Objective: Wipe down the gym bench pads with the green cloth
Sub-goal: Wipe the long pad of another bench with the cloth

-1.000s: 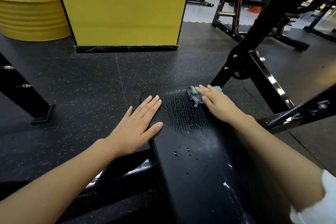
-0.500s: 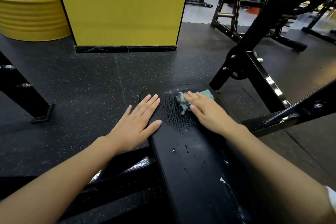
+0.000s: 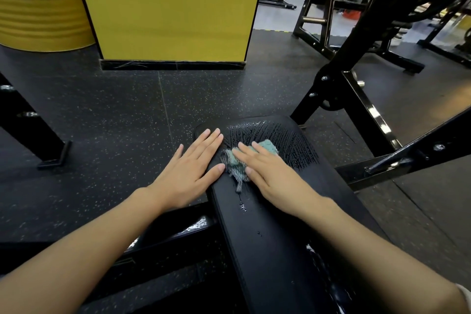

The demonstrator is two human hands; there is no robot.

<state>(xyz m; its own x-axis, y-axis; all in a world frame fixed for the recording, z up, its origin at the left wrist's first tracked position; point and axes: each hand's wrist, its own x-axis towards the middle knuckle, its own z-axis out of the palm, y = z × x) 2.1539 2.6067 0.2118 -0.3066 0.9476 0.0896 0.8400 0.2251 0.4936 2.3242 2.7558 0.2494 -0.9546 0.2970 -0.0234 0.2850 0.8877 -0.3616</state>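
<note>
Cloth (image 3: 251, 158) leftward under flat right hand (image 3: 274, 173)

The green cloth (image 3: 265, 148) lies crumpled on the far end of the black bench (image 3: 275, 237) pad, a teal-green rag with frayed grey threads trailing toward the viewer. The pad is long, narrow and glossy, its rounded far end streaked with wet wipe marks, and a few water drops sit nearer along its middle.
</note>
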